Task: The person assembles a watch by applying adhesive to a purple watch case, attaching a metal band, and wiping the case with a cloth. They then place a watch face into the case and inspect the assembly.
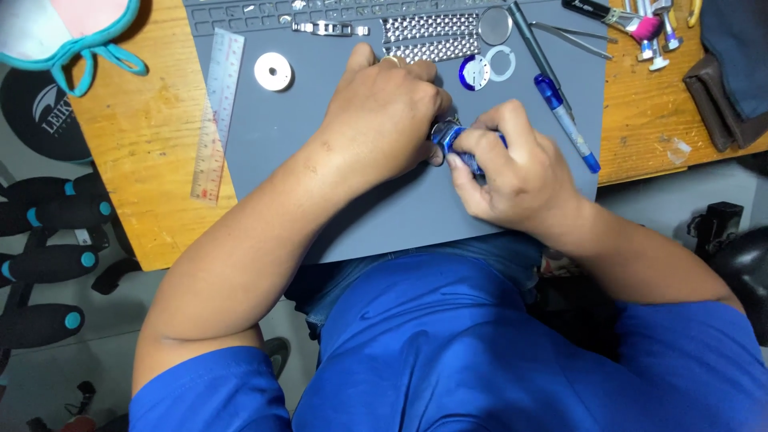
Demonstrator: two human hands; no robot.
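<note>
My left hand point(384, 112) rests knuckles-up on the grey work mat point(320, 144), fingers curled over a small metal watch part point(446, 128) that is mostly hidden. My right hand point(512, 172) is closed around a blue-handled tool point(458, 144) whose tip meets that part between the two hands. Just beyond my hands lie a blue watch dial point(474, 72), a white ring point(501, 62), a round glass point(495, 26) and two pieces of metal link bracelet point(428, 36).
A clear ruler point(218, 112) lies across the mat's left edge and a white disc point(273, 71) sits near it. A blue-capped screwdriver point(565, 120), tweezers point(572, 36) and more tools point(640, 24) lie at the right. A dark pouch point(720, 88) occupies the wooden table's right end.
</note>
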